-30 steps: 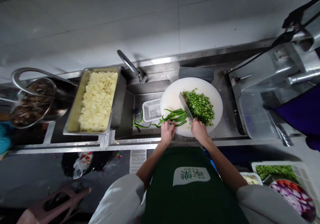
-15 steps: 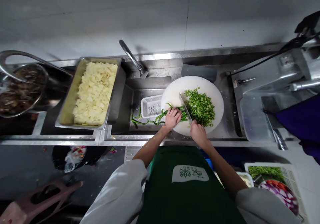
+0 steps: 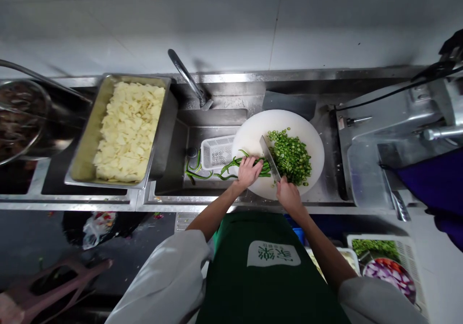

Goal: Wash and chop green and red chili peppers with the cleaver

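My left hand (image 3: 249, 170) presses a bunch of long green chili peppers (image 3: 265, 168) down on the round white cutting board (image 3: 249, 133), its fingers closed over them. In my right hand (image 3: 288, 194) is the handle of a kitchen knife (image 3: 270, 159). The blade stands between the whole peppers and a heap of sliced green chili (image 3: 292, 155) on the board's right half. Some pepper ends stick out past the board's left edge over the sink. My right fingers wrap the handle, which they mostly hide.
Left of the board, a white plastic basket (image 3: 216, 152) and loose peppers (image 3: 198, 173) lie in the sink, below a faucet (image 3: 190, 78). A deep metal pan of sliced potatoes (image 3: 126, 131) stands further left. At right are a metal machine (image 3: 394, 116) and another knife (image 3: 400, 204).
The knife blade has tilted, showing more of its flat side, and my right hand has shifted very slightly. My left hand stays on the peppers. The view has turned a little to the right.
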{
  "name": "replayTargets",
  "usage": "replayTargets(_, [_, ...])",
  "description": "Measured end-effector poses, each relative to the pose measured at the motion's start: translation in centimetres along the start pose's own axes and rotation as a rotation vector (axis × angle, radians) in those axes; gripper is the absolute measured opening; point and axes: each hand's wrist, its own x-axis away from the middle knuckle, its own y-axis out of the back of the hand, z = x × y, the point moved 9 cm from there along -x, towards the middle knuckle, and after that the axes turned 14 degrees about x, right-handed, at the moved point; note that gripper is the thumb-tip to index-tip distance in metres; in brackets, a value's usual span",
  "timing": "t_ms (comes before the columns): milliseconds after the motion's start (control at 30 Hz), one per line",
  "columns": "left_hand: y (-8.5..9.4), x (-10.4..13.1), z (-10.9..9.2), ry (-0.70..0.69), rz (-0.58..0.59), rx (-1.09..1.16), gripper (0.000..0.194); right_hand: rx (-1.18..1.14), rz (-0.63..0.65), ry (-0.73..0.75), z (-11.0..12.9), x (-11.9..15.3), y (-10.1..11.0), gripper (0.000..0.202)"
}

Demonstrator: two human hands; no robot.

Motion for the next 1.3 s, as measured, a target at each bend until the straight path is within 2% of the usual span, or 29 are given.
replayTargets(133, [-0.2, 0.1, 0.0, -0.003, 0.019, 0.005, 0.027, 0.001, 0.034, -0.014, -0.3, 0.5, 0.0, 0.029])
replayTargets(333, [-0.8, 0.0, 0.1, 0.022, 0.085, -0.002, 0.030, 0.047, 0.007, -0.041, -0.3, 2.3, 0.8, 0.029])
replayTargets(467, [-1.1, 0.0, 0.2, 0.031, 0.113, 0.010, 0.031, 0.040, 0.036, -0.018, 1.1, 0.5, 1.4, 0.028])
replayTargets(567, [-1.2, 0.0, 0.0, 0.021, 0.131, -0.003, 0.031, 0.044, 0.011, -0.017, 1.5, -0.6, 2.3, 0.028])
replayTargets(900, [-1.5, -0.3, -0.2, 0.029, 0.175, 0.000, 0.031, 0.089, -0.004, -0.006, 2.6, -0.2, 2.9, 0.026])
replayTargets(1100, [-2.1, -0.1, 0.0, 0.024, 0.190, 0.009, 0.031, 0.076, 0.031, -0.010, 2.2, 0.0, 2.6, 0.027])
replayTargets(1300, [-2.2, -0.2, 0.3, 0.064, 0.184, 0.058, 0.030, 0.049, 0.027, 0.000, 2.3, -0.2, 3.4, 0.029])
